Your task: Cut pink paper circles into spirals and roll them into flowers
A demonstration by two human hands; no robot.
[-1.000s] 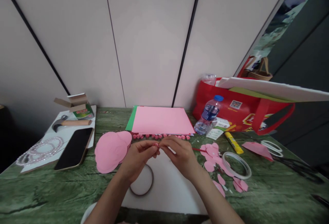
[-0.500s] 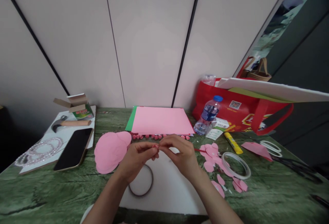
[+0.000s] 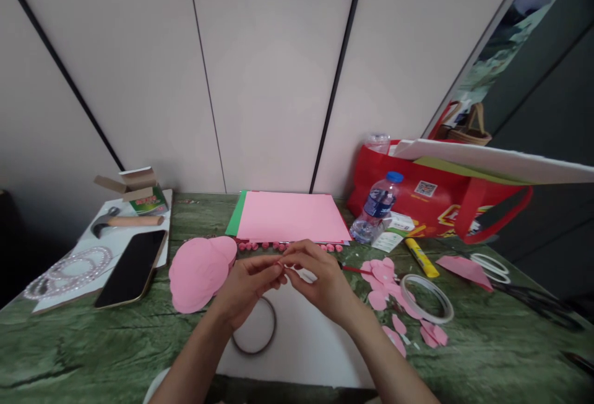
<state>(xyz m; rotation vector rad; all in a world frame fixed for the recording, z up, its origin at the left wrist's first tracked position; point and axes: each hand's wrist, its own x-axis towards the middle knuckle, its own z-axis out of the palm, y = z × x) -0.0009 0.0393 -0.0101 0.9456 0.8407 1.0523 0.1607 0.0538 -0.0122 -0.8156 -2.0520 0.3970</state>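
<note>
My left hand (image 3: 253,283) pinches a small pink piece (image 3: 279,264) between thumb and fingers, above a white sheet (image 3: 301,345). The fingertips of my right hand (image 3: 315,277) meet the same piece from the right and are closed at it. Its exact shape is mostly hidden by the fingers. Behind the hands runs a row of small pink rolls (image 3: 255,246), in front of stacked pink paper (image 3: 292,215). A thin dark ring (image 3: 233,337) lies on the white sheet below my left hand. Right of my right hand is a thin red stick (image 3: 356,269).
Left are pink paper shapes (image 3: 197,277), a phone (image 3: 132,268), a hammer (image 3: 130,221) and bead strings (image 3: 65,274). Right are pink petals (image 3: 383,274), a tape roll (image 3: 448,310), a glue stick (image 3: 421,257), a bottle (image 3: 377,206), scissors (image 3: 541,305) and a red bag (image 3: 403,175).
The fingers of my right hand have shifted slightly left and curl more closely over the small pink piece. More of the red stick shows beside that hand. My left hand stays nearly in place.
</note>
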